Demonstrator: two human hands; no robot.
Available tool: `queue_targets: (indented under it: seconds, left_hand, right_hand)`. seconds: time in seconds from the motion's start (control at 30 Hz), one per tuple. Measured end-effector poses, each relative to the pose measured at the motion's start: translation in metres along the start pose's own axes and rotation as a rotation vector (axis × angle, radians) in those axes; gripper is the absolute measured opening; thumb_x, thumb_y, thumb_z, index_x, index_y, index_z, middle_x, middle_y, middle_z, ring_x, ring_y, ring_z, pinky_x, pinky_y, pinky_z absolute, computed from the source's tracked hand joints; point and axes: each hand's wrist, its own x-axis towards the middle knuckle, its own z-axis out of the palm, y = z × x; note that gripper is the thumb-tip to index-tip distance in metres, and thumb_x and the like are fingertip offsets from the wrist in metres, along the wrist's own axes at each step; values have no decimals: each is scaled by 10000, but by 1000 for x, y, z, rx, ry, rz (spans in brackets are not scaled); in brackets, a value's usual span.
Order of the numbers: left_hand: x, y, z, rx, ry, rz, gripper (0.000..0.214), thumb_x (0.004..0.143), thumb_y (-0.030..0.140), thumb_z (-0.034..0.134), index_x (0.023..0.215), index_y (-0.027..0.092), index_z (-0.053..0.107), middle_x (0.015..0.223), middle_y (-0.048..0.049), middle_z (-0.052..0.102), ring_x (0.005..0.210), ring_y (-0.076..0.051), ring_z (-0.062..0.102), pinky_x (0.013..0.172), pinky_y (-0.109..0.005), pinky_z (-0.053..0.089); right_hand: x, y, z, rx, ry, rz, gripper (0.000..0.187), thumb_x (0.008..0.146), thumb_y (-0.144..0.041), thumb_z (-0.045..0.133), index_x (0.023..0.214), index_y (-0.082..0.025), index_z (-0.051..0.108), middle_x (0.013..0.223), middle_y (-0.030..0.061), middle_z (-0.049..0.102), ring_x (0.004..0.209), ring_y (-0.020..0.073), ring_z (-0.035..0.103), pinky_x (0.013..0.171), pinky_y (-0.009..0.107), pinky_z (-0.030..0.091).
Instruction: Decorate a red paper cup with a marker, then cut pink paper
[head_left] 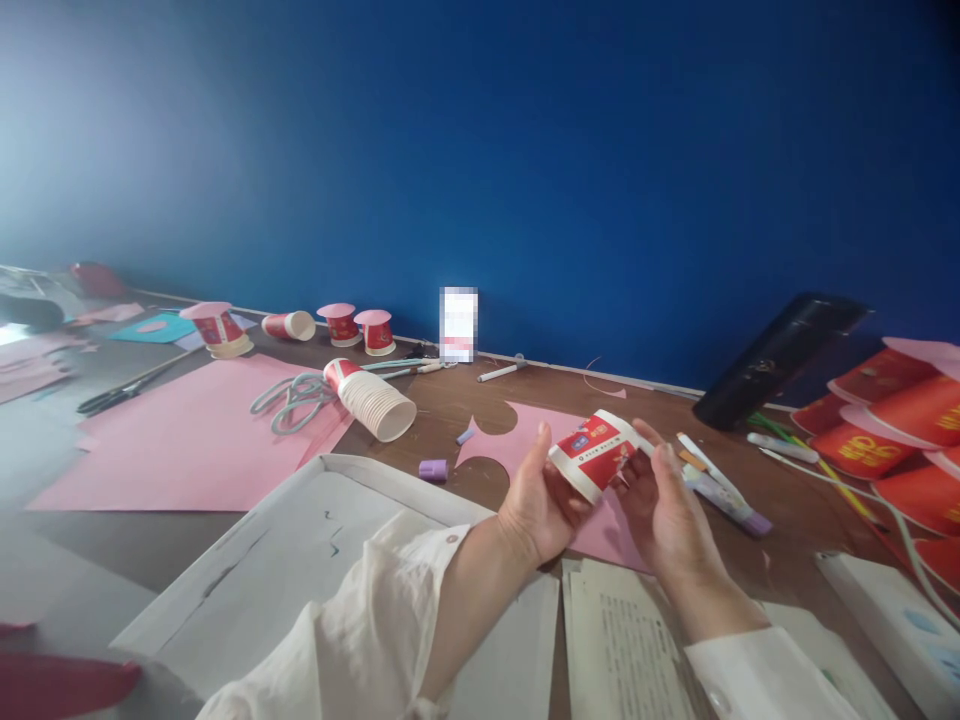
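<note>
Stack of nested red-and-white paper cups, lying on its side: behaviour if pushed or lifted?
The stack would probably roll in an arc: round, tapered, on its side. The looped pale grey cord beside its narrow end might snag it. Lifted by one rim, it may slip apart, since the cups look merely nested.

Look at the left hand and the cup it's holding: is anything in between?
Nothing visible: the left hand holds the cup directly, its thumb beside one end and its fingers underneath. The right hand is at the other end. The pink paper lies below, out of the way.
</note>
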Motion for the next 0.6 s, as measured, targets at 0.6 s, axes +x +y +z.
queue_targets:
  seconds: [0.6]
  left_hand:
    - [-1, -11, 3, 160, -103, 194, 337, 851, 400, 638, 1069, 150, 698, 1053, -91, 700, 917, -187, 619, 911, -320, 442]
  right_hand:
    - [9, -10, -6, 136, 68, 65, 347, 792, -355, 719, 1136, -327, 680, 1201, -6, 720, 1017, 167, 680, 789, 309, 568]
